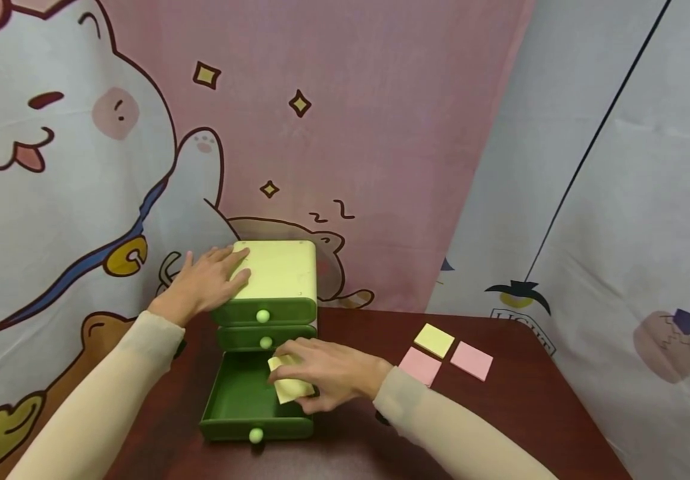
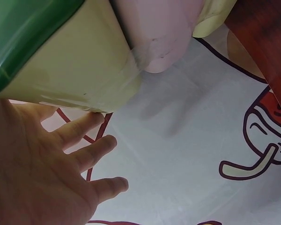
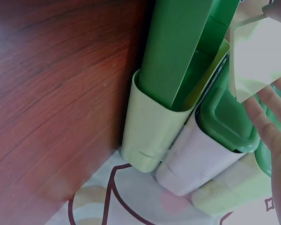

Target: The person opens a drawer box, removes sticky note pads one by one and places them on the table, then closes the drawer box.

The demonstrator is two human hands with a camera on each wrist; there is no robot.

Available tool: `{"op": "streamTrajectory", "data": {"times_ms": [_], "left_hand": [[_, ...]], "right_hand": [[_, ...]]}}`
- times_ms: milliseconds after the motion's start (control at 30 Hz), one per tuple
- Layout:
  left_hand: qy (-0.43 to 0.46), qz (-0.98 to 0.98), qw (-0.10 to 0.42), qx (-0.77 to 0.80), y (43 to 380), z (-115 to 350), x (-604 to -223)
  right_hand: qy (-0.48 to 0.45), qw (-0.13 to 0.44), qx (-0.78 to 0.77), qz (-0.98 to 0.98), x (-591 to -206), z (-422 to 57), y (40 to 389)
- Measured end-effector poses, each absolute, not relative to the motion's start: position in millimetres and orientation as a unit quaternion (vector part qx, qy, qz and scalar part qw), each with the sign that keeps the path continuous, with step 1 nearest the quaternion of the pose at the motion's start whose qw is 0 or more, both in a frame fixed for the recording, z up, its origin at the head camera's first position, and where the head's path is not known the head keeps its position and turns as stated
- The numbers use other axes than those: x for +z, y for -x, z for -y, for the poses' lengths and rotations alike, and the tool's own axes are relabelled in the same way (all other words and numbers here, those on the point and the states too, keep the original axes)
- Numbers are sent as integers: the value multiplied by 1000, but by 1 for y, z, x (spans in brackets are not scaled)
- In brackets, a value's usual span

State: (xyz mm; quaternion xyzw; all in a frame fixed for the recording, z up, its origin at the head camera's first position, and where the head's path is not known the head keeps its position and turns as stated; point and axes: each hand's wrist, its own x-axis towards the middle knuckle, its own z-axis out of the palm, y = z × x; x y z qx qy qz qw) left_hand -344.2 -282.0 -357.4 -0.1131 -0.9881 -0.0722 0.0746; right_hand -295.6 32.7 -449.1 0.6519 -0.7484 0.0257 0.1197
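Observation:
A small drawer cabinet (image 1: 279, 267) with a pale yellow top and green drawers stands on the dark red-brown table. Its bottom drawer (image 1: 243, 387) is pulled out, while the two drawers above it are closed. My left hand (image 1: 209, 280) rests on the cabinet's top left edge with fingers spread; in the left wrist view that hand (image 2: 61, 159) touches the yellow casing. Above the pulled-out drawer, my right hand (image 1: 335, 373) pinches a yellow sticky note pad (image 1: 291, 389) between thumb and fingers. The same pad (image 3: 260, 56) shows in the right wrist view.
To the right on the table (image 1: 501, 413) lie a yellow sticky note pad (image 1: 435, 341) and two pink pads, one (image 1: 419, 366) partly behind the right wrist and another (image 1: 471, 361) farther right. A cartoon-printed curtain (image 1: 381, 133) hangs behind the table.

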Motion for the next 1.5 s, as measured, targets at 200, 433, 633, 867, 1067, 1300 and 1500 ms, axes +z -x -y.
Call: {"op": "streamTrajectory", "data": {"times_ms": [200,433,633,867,1067,1300,1500], "left_hand": [[113,988,73,-72,345,282,-358],[109,989,70,-72,346,282,-359],[112,989,71,-73,346,283,-360],[114,988,69,-77,346,283,-359],[116,988,71,-77,345,284,-359],[115,988,68,-79,344,284,-360],[114,988,69,-82,345,284,-358]], "right_hand": [[-648,144,23,747,-450,-46,294],[-643,159,35,749,-450,-60,293],[-634,158,44,756,-453,-72,292],[-623,162,45,764,-456,-88,290],[-615,170,44,769,-461,-103,290],[-595,170,62,783,-467,-121,291],[-585,186,78,786,-472,-138,295]]}}
